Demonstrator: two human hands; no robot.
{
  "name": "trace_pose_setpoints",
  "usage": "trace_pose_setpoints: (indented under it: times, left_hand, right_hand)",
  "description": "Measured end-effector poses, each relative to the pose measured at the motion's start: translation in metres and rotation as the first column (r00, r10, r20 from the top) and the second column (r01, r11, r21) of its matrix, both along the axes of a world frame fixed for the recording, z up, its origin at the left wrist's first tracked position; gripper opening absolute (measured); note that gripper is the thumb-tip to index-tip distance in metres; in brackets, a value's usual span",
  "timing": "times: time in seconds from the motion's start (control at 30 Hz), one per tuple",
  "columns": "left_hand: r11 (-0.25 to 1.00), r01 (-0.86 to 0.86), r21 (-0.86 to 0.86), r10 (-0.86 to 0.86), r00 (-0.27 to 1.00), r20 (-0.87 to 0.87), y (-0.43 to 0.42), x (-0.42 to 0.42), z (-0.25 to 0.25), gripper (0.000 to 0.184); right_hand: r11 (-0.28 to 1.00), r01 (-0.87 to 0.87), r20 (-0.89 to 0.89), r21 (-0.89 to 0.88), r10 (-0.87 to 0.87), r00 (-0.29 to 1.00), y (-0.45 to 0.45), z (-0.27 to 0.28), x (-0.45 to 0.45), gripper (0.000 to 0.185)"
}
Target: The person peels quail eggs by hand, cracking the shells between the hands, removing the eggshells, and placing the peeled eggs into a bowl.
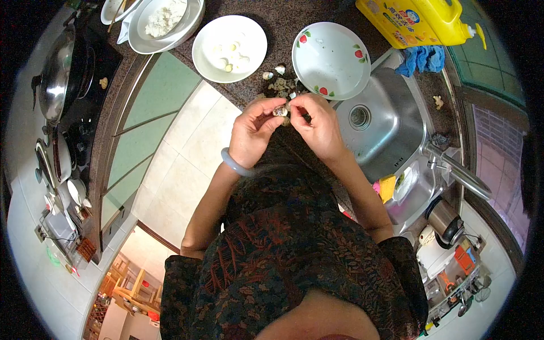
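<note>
Between the fingertips of my left hand point(252, 127) is a small speckled quail egg point(280, 111), its shell partly broken. My right hand point(317, 124) is close beside it, thumb and forefinger pinched on a tiny whitish bit point(292, 96) that looks like shell. Just beyond my hands lies a heap of broken shell point(281, 86) on the dark counter, with two more small speckled eggs or shell pieces point(280, 69) near it. A white bowl point(205, 35) to the left holds several small pale peeled eggs. The white bowl with red fruit patterns point(330, 54) stands to the right, with a few specks inside.
A steel sink point(391, 122) with a faucet point(456, 170) is on the right, a blue cloth point(422, 60) at its edge. The yellow pump bottle point(416, 22) stands behind. Stacked bowls point(195, 25) with white crumbly food are at upper left, near a wok point(56, 73) on the stove.
</note>
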State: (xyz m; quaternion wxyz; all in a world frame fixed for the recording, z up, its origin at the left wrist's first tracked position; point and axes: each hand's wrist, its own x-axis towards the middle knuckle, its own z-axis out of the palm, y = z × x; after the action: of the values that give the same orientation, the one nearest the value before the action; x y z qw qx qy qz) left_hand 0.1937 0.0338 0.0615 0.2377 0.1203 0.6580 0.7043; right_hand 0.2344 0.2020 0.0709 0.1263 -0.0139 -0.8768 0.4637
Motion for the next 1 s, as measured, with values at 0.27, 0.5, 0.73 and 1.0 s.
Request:
trace_pose_setpoints:
  times: [0.27, 0.5, 0.73, 1.0]
  left_hand:
    - [0.988, -0.011, 0.156, -0.032, 0.963, 0.269, -0.004, -0.002, -0.004, 0.035]
    - [0.973, -0.1, 0.208, 0.068, 0.985, 0.156, 0.003, 0.003, -0.017, 0.034]
    - [0.99, -0.115, 0.081, 0.123, 0.988, -0.098, 0.008, 0.003, -0.012, 0.032]
    - [0.988, -0.149, -0.034, 0.139, 0.971, -0.195, 0.011, 0.006, -0.009, 0.035]
  right_hand:
    - [0.961, 0.142, 0.196, -0.239, -0.095, 0.976, 0.002, 0.003, 0.003, 0.012]
    - [0.987, 0.025, 0.226, -0.158, 0.011, 0.974, 0.002, 0.013, 0.003, 0.015]
    - [0.987, 0.024, 0.239, -0.156, 0.014, 0.971, 0.0, 0.014, 0.003, 0.015]
    - [0.991, 0.084, 0.175, -0.107, -0.064, 0.982, -0.01, 0.012, 0.001, 0.014]
